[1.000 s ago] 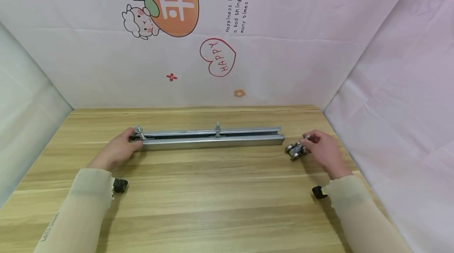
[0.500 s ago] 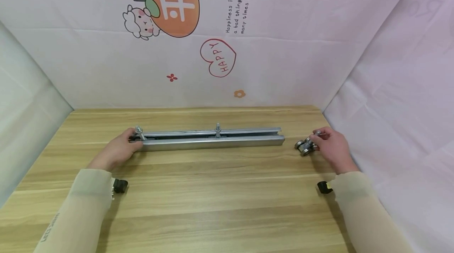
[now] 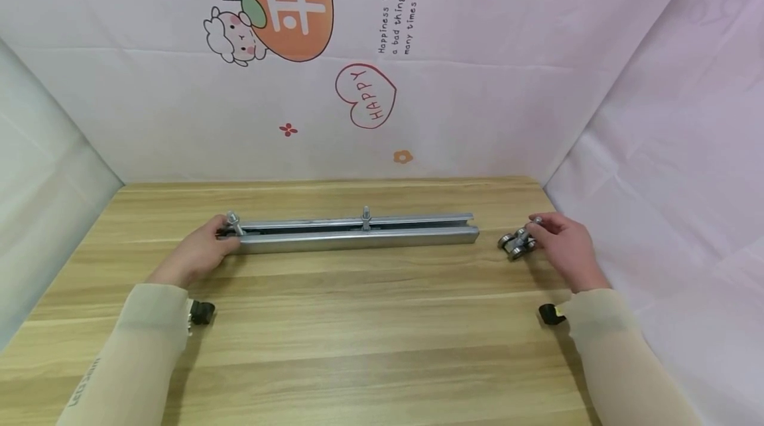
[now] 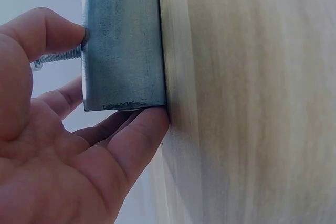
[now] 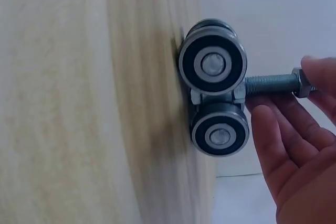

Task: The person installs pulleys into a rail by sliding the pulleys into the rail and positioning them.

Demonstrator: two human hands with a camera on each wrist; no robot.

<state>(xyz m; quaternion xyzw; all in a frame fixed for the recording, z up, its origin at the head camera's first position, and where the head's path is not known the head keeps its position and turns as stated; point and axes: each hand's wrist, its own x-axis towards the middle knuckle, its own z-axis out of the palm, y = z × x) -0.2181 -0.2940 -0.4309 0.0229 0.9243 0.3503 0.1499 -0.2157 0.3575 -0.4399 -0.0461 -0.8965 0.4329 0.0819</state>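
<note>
A long metal channel rail [image 3: 358, 240] lies on the table, its slot facing up. Two threaded bolts stand out of that slot: one bolt [image 3: 367, 215] near the middle, one bolt [image 3: 234, 221] at the left end. My left hand [image 3: 199, 250] grips the rail's left end; in the left wrist view the thumb is on the upper edge and fingers lie against the end face. Right of the rail's other end, my right hand [image 3: 564, 247] pinches the bolt of a wheeled roller trolley [image 5: 215, 87]. The trolley is apart from the rail, wheels low by the tabletop; contact is unclear.
The wood-grain table [image 3: 358, 346] ends at a printed white cloth backdrop [image 3: 477, 114]. White cloth walls stand on both sides, the right wall [image 3: 674, 180] close to the right hand. A black wrist camera [image 3: 203, 312] sits at the left cuff.
My right hand has moved right and slightly away from me with the roller trolley, widening the gap to the rail's end. The left hand and the rail stay put.
</note>
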